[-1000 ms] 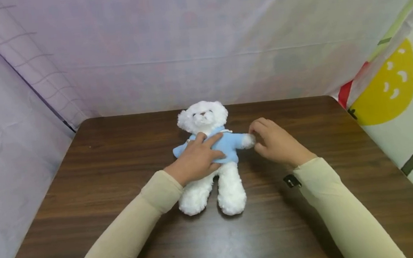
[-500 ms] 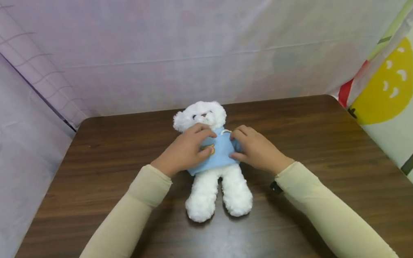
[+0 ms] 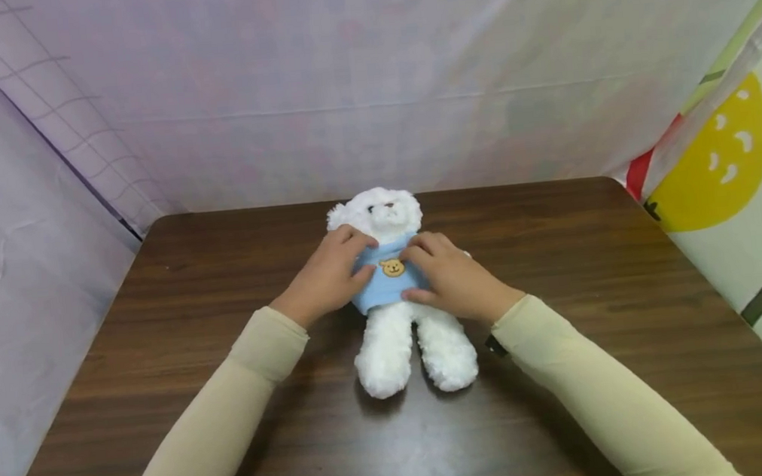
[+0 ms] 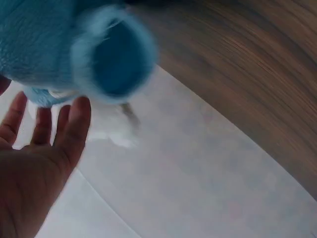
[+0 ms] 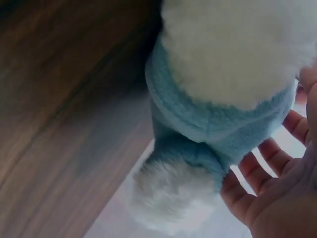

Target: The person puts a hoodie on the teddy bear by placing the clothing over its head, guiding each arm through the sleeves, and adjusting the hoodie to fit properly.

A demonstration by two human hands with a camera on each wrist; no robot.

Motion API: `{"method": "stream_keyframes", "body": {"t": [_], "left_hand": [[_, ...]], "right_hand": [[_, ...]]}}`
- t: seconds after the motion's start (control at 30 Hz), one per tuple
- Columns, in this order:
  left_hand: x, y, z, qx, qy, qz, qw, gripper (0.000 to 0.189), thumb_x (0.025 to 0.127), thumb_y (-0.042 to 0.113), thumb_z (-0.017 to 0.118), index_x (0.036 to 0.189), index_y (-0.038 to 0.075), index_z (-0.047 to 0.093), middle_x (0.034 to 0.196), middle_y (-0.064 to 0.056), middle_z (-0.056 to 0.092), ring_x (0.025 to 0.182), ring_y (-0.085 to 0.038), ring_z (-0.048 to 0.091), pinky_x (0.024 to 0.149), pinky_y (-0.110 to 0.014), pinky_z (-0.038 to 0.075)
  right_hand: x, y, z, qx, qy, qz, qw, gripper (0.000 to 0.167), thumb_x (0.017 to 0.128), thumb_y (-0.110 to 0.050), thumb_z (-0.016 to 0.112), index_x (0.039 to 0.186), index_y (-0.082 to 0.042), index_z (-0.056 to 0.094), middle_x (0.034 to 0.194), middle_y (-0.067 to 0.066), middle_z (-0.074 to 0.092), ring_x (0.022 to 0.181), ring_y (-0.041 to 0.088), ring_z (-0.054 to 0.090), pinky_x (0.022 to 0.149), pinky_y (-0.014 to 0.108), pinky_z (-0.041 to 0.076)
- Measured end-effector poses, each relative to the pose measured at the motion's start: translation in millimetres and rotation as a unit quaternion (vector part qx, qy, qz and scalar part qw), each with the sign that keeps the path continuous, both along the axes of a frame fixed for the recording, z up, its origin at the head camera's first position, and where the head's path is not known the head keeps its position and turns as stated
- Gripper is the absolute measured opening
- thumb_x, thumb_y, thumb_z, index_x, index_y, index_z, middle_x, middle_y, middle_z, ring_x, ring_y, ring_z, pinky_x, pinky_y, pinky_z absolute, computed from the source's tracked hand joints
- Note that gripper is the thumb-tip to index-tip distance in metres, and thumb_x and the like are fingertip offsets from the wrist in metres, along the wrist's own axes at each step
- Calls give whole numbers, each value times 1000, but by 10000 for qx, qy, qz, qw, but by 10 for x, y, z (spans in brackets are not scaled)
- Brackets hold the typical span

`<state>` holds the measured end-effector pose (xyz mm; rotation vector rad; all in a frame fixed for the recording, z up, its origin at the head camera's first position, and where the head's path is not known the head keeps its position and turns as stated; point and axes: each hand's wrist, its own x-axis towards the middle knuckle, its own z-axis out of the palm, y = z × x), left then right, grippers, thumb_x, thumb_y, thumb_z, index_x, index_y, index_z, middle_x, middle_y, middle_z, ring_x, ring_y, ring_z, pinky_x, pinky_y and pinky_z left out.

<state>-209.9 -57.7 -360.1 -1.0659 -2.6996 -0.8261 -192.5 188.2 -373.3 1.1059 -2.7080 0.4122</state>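
A white plush teddy bear in a light blue shirt lies face up on the table. A yellow bear face decorates the shirt front. My left hand touches the shirt at the bear's side, thumb and fingers spread. Beside its fingers in the left wrist view is a sleeve with a hollow opening and no paw showing. My right hand rests on the opposite side, its relaxed fingers against the shirt. The right wrist view shows a white paw protruding from the other sleeve.
The dark wooden table spreads around the bear. Pale fabric hangs behind its far edge, and more hangs on the left. A wall with a yellow painted shape stands at the right.
My right hand moved left from the bear's paw onto the shirt. My left hand slid from the chest to the bear's side, uncovering the yellow face. The bear's legs shifted right.
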Motion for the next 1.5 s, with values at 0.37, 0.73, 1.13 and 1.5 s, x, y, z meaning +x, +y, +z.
{"method": "stream_keyframes", "body": {"t": [0.37,0.73,1.13,1.5], "left_hand": [[63,-213,-52,-1025,56,-1133,9882,41,92,16,61,132,16,66,146,-15,38,125,-32,40,97,-43,43],[-32,-41,-168,-1384,772,-1001,9823,19,95,31,68,109,20,73,136,-13,44,113,-27,45,89,-40,46],[-15,64,-298,-1146,928,-657,9869,15,87,1,65,92,12,56,133,-16,43,110,-30,45,84,-37,46],[16,88,-287,-612,-50,295,9977,58,89,16,65,139,0,40,133,-20,44,113,-30,50,91,-41,47]], "right_hand": [[-12,0,-30,260,-52,-47,9996,56,90,-43,72,137,-14,59,120,13,47,105,29,45,84,42,47],[-54,7,-48,70,-437,-19,9990,40,89,-38,75,122,-17,67,110,8,48,96,24,43,75,36,44],[-14,-45,-39,120,-629,-342,9974,54,89,-39,74,136,-16,59,114,9,48,101,25,44,76,36,46],[-19,-35,-60,174,-621,-392,9971,63,91,-39,73,144,-15,51,115,9,46,102,25,44,78,36,45]]}}
